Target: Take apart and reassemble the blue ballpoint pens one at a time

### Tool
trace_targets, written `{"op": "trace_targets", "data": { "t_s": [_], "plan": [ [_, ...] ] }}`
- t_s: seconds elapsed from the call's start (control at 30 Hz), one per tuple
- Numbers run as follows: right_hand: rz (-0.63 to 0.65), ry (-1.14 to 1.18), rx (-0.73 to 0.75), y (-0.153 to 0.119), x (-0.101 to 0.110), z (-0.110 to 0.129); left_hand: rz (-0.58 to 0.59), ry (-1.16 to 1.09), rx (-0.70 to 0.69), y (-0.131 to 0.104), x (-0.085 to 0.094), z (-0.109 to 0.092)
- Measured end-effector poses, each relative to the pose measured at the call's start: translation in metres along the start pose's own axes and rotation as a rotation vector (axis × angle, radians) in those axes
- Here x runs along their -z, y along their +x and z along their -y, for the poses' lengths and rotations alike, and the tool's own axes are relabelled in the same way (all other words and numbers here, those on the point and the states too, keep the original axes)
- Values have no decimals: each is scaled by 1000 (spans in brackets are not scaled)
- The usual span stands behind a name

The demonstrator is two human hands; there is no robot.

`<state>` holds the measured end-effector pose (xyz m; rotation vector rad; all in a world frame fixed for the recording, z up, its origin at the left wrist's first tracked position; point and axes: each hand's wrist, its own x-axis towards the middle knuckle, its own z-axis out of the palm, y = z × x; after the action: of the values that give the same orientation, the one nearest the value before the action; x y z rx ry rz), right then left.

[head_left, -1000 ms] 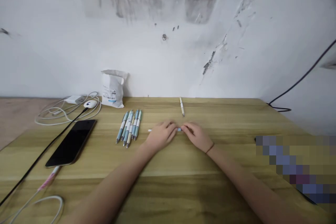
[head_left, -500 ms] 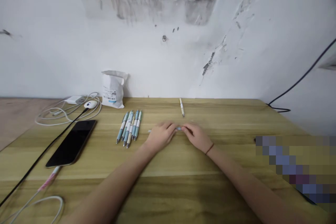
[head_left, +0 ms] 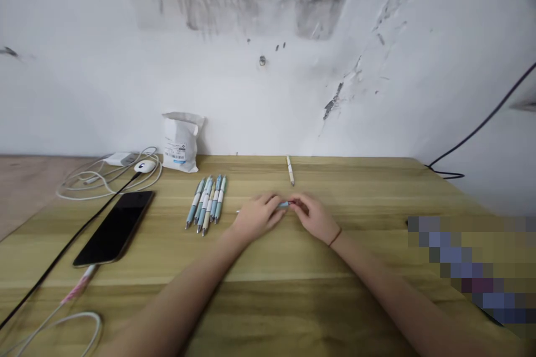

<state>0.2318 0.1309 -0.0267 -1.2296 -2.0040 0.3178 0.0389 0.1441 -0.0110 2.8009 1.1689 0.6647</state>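
A light blue pen (head_left: pixel 283 204) lies level between my two hands over the middle of the table. Its far left end pokes out past my left hand (head_left: pixel 257 216), whose fingers are closed round the barrel. At its right end, the fingertips of my right hand (head_left: pixel 312 217) pinch it, with a small reddish bit showing there. A cream and white pen (head_left: pixel 290 170) rests alone beyond my hands. To the left, several blue, white and cream pens (head_left: pixel 206 204) lie side by side in a bunch.
A black phone (head_left: pixel 115 228) with a cable plugged in lies at the left. Behind it are a white charger (head_left: pixel 121 159), coiled white cable and a white packet (head_left: pixel 180 142) by the wall. A pixelated patch covers the table's right side.
More of the blue pen shows between my hands, and a reddish bit is now visible at my right fingertips. Both hands have stayed nearly in place.
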Motion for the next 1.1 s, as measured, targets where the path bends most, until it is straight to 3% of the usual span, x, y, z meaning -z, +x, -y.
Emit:
{"op": "trace_targets", "data": {
  "t_s": [0.3, 0.47, 0.8, 1.1],
  "plan": [
    [2, -15, -18, 2, 2, 4, -17, -9, -17, 1, 0, -1],
    [-51, 7, 17, 1, 2, 6, 25, -15, 4, 1, 1, 0],
    [-15, 29, -27, 1, 1, 4, 68, 23, 66, 1, 2, -1],
    [-91, 65, -61, 0, 1, 0, 77, 40, 79, 1, 4, -1]
  ]
}}
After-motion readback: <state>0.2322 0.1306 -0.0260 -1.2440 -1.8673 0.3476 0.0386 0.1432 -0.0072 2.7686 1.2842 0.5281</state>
